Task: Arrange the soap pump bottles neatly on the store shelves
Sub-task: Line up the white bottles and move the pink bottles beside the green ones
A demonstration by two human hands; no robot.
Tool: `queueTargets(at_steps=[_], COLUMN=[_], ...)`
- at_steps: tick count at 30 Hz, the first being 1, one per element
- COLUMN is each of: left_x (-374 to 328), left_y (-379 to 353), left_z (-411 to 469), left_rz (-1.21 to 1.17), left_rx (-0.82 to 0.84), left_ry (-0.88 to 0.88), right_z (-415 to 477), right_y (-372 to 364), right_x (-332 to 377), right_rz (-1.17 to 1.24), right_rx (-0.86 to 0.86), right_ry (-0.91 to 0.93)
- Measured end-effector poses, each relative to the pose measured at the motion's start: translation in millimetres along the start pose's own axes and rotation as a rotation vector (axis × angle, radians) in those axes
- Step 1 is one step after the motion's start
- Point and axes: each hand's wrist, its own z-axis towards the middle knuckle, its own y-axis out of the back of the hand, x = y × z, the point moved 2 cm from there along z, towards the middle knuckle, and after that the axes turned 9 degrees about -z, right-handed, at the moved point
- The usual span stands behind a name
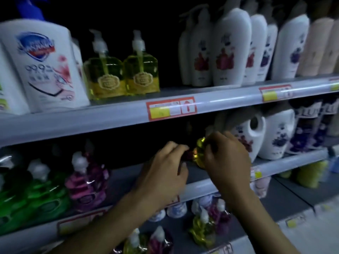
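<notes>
Both my hands reach into the dark gap of the middle shelf (200,187). My right hand (227,158) grips a small yellow pump bottle (200,153), mostly hidden by its fingers. My left hand (165,171) holds a dark red bottle (189,154) just left of it; only a sliver shows. Two yellow pump bottles (121,77) stand side by side on the upper shelf (110,118). Pink pump bottles (88,182) and green ones (31,195) stand at the left of the middle shelf. Small yellow and red bottles (203,228) sit on the lower shelf.
Large white soap bottles (44,66) stand at the upper left and tall white bottles (227,48) at the upper right. White jugs (275,132) fill the middle shelf to the right of my hands. Red price tags (170,109) line the shelf edges.
</notes>
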Motion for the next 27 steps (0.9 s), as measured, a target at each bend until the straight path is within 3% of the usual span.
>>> queueTargets(at_steps=[3,5,12,18,23,27], left_x=[31,43,59,60,69,92], left_y=[-41,-59,-100,-129,-128,-104], left_z=[20,35,87,103,91,65], left_rz=[-0.176,-0.247,-0.341,-0.576,-0.607,-0.632], left_rx=[0.101,0.134,0.222,0.243,0.126,0.073], left_ry=[0.244,0.315,0.402,0.455,0.444,0.432], right_z=[8,10,21,20,15,15], right_y=[-35,-53,-76,-79,-87,-94], right_x=[-43,-59,-70,-73,-84,-91], right_rz=[0.057,0.091,0.209,0.336,0.361,0.519], right_rx=[0.354,0.445,0.444,0.416,0.397,0.536], right_ry=[-0.228,-0.264,-0.382,-0.42,-0.405,-0.384])
